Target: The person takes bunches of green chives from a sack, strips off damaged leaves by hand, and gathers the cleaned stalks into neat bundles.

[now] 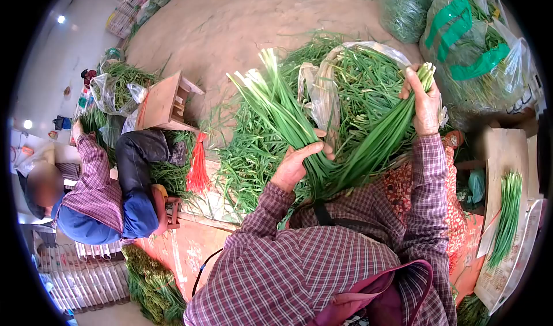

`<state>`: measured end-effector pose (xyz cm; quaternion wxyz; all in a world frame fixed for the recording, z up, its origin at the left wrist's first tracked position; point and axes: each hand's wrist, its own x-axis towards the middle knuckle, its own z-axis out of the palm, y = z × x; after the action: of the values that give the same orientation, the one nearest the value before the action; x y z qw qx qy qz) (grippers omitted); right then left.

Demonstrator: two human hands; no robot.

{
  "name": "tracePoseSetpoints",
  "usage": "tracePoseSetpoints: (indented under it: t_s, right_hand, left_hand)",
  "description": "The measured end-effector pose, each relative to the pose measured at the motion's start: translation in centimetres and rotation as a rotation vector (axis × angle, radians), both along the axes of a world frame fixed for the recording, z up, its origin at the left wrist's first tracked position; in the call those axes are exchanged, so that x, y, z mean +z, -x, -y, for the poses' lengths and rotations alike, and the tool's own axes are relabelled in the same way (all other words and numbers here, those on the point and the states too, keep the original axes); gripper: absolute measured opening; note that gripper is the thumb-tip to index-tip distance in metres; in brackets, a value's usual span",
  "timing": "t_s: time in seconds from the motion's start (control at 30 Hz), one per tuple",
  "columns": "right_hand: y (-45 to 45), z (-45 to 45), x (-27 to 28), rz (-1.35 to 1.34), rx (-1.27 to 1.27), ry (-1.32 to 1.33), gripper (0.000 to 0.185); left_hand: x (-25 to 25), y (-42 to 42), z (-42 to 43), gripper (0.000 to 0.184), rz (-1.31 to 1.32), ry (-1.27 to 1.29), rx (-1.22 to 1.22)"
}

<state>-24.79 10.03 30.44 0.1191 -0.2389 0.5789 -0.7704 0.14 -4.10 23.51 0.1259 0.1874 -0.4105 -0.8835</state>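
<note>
My left hand (295, 166) is wrapped around the leafy middle of a bunch of Chinese chives (279, 110), its white stem ends fanned out toward the upper left. Raised on the other side, my right hand (425, 110) grips a second bunch of chives (381, 139) close to its white ends. The long leaves of this bunch hang down toward my lap, where the leaves of both bunches meet. Under and beyond my hands lies a large heap of loose chives (368, 81), partly in a clear plastic bag (329, 90).
Red ties (197, 167) hang by the heap at left, near a wooden stool (161, 104). A co-worker (95, 193) sits at far left, reaching into greens. Stuffed plastic bags (469, 67) stand upper right. A neat chive bundle (507, 219) lies on a board (500, 153) at right.
</note>
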Motion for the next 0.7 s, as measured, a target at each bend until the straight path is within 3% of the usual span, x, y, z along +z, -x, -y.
tracePoseSetpoints:
  t_s: [0.1,0.13,0.17,0.23,0.4,0.53,0.6,0.7]
  right_hand:
    - [-2.6,1.2,3.0,-0.338,0.091,-0.198,0.022]
    - [-3.5,2.6,3.3,-0.592,0.089,-0.158,0.026]
    - [-4.6,3.2,4.1,-0.667,0.099,-0.34,0.028]
    - [-6.1,5.3,3.8,-0.847,0.122,-0.431,0.028]
    - [-6.2,7.1,4.0,-1.146,0.106,-0.398,0.026]
    - [-5.4,6.5,3.8,-1.11,0.043,-0.383,0.027]
    - [-5.2,6.1,3.6,-1.067,0.004,-0.389,0.027]
    - [-4.9,5.4,3.7,-0.992,-0.035,-0.408,0.028]
  left_hand:
    - [0.2,0.3,0.2,0.032,0.044,0.093,0.023]
    - [0.2,0.3,0.2,0.03,0.03,0.149,-0.006]
    - [0.4,0.5,0.2,0.028,0.014,0.208,-0.036]
    - [0.9,0.5,-0.4,0.032,0.045,0.257,-0.033]
    - [1.3,0.4,-0.9,0.033,0.063,0.367,-0.115]
    - [1.8,0.4,-1.2,0.036,0.014,0.339,-0.139]
    - [1.9,0.4,-1.5,0.035,-0.031,0.077,0.045]
    - [1.1,0.3,-0.4,0.031,0.061,0.024,0.03]
